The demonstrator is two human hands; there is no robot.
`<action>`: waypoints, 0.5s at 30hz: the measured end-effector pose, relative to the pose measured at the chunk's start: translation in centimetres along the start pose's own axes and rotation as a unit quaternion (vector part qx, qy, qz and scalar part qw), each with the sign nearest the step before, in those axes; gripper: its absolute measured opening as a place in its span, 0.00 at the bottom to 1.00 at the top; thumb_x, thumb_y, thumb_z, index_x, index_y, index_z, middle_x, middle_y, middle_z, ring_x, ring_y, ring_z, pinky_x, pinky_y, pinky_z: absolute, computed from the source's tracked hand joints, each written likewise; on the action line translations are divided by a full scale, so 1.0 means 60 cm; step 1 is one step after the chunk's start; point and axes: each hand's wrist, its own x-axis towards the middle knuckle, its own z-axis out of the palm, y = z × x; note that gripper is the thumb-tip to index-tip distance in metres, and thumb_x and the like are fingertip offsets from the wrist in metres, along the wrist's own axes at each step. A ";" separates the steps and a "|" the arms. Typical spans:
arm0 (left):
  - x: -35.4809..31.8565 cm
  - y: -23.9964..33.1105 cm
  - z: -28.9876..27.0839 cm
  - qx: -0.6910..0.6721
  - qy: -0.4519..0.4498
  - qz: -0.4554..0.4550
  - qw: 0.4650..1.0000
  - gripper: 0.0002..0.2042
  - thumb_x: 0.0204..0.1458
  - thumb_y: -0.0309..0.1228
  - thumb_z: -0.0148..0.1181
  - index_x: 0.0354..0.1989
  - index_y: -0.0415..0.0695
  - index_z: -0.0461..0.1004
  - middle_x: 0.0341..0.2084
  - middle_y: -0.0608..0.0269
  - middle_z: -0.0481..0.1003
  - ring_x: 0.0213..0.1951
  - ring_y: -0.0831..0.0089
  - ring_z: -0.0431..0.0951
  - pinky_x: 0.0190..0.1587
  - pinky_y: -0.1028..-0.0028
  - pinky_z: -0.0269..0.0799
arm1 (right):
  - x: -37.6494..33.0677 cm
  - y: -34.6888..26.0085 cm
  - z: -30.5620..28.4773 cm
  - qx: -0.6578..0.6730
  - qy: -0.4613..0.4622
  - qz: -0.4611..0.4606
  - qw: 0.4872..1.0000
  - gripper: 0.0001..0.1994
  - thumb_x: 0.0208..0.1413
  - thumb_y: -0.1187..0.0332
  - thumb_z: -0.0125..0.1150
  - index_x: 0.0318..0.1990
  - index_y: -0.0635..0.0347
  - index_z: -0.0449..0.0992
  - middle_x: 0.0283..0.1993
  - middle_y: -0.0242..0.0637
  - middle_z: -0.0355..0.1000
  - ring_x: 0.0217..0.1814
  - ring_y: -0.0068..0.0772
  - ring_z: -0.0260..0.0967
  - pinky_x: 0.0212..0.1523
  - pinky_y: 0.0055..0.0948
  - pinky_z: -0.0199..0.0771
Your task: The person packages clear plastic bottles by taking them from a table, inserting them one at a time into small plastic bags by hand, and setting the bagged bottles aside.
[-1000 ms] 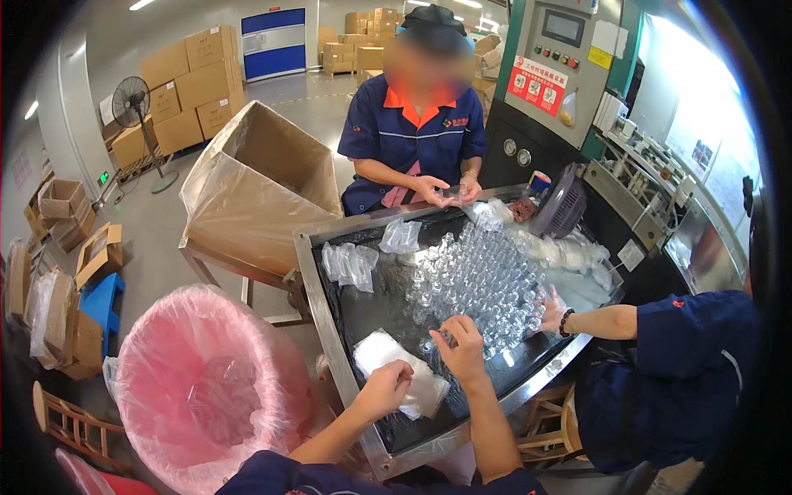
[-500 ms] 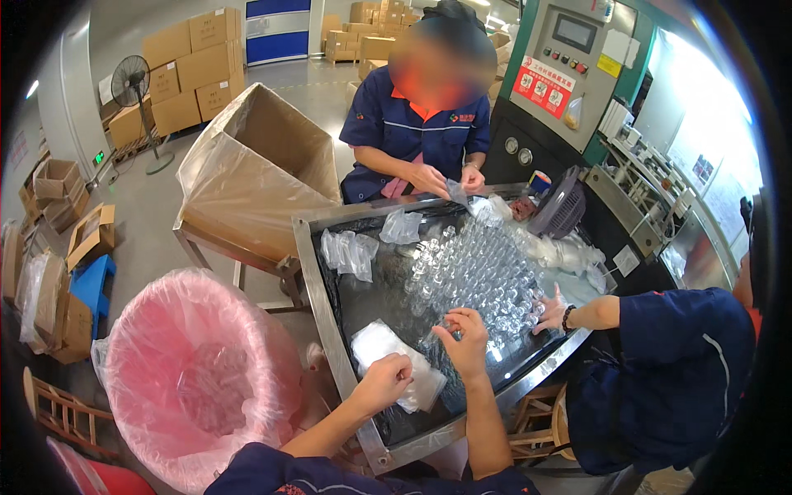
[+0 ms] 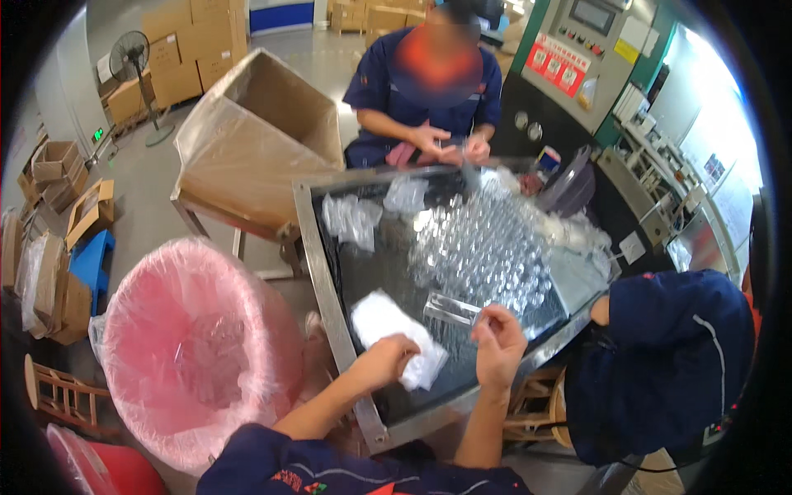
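Observation:
My right hand [image 3: 500,337] is closed, thumb and fingers pinching one end of a long, narrow, clear plastic piece [image 3: 450,308] that points left over the dark tabletop. My left hand [image 3: 388,360] rests at the right edge of a stack of whitish clear plastic bags [image 3: 381,323]. Its fingers are curled together against the bags; whether one is pinched between them is hidden. Beyond my right hand, many shiny clear plastic pieces [image 3: 478,252] lie massed in rows on the metal-rimmed table [image 3: 320,276].
A pink-lined bin [image 3: 136,346] stands left of the table, a plastic-lined carton [image 3: 247,177] behind it. Crumpled clear bags [image 3: 352,221] lie at the table's far left. One co-worker [image 3: 421,91] works across the table, another [image 3: 660,363] at the right. A grey fan [image 3: 569,186] sits far right.
My right hand has moved right, and the clear piece in it now shows lengthwise. My left hand has shifted slightly onto the bag stack. The right co-worker's hand has drawn back from the pieces.

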 end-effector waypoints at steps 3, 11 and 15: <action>0.001 0.023 -0.022 -0.003 0.009 -0.042 0.999 0.06 0.49 0.23 0.58 0.34 0.39 0.80 0.32 0.50 0.77 0.33 0.57 0.78 0.38 0.67 0.74 | -0.007 -0.039 0.026 0.104 0.004 -0.081 0.991 0.09 0.51 0.86 0.54 0.40 0.68 0.74 0.43 0.38 0.70 0.39 0.22 0.67 0.38 0.20 0.69; 0.007 0.036 -0.027 -0.068 0.057 -0.086 0.992 0.05 0.45 0.22 0.64 0.29 0.38 0.75 0.27 0.58 0.75 0.27 0.70 0.75 0.32 0.73 0.72 | -0.032 -0.041 0.023 0.021 0.028 -0.176 0.984 0.17 0.46 0.90 0.61 0.45 0.69 0.74 0.46 0.43 0.71 0.45 0.28 0.69 0.45 0.23 0.72; 0.003 0.039 -0.030 -0.084 0.078 -0.074 0.991 0.07 0.45 0.22 0.65 0.31 0.38 0.72 0.25 0.60 0.74 0.27 0.72 0.75 0.31 0.73 0.71 | -0.039 -0.055 0.033 0.017 0.019 -0.195 0.980 0.19 0.46 0.90 0.60 0.47 0.69 0.72 0.49 0.45 0.70 0.48 0.31 0.70 0.47 0.27 0.73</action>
